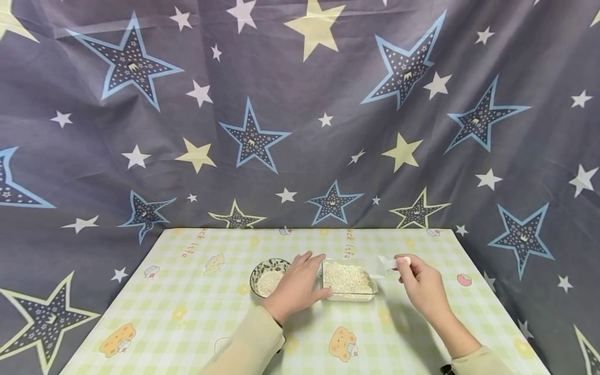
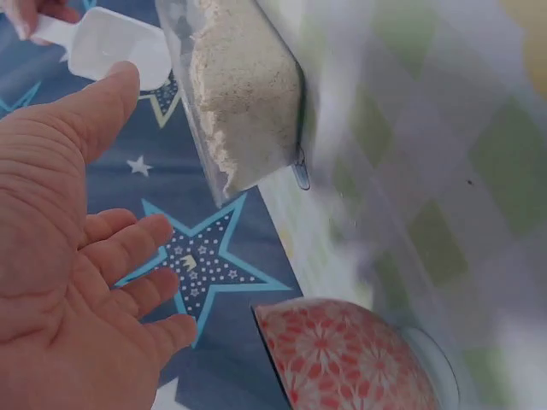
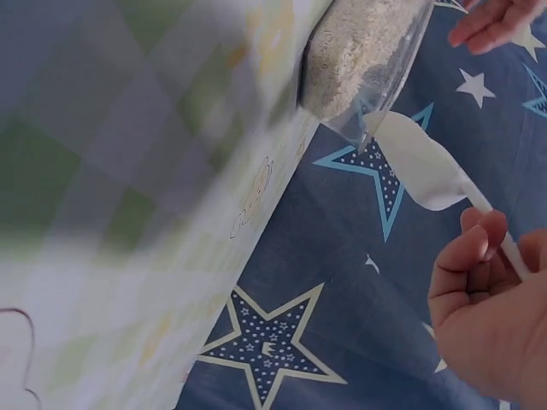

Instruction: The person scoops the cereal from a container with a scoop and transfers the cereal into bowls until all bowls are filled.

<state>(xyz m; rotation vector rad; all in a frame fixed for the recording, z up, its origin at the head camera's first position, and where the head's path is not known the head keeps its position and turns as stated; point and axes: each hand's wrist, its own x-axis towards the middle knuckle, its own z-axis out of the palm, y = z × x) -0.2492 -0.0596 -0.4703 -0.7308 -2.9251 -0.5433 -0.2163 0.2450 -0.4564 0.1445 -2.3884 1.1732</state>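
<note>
A clear glass container (image 1: 349,296) filled with pale oat-like flakes (image 1: 346,277) stands at the middle of the table. My right hand (image 1: 422,286) grips the handle of a white scoop (image 3: 419,162) between thumb and fingers. The scoop's head is right at the container's right rim, and looks bare inside in the left wrist view. My left hand (image 1: 300,281) hovers by the container's left side, fingers loosely spread and holding nothing. Behind that hand, partly hidden, is a patterned bowl (image 2: 342,354) with similar flakes in it.
A checked cloth with cartoon prints covers the table (image 1: 187,312). A dark curtain (image 1: 290,104) with stars hangs right behind the table's back edge and along its sides.
</note>
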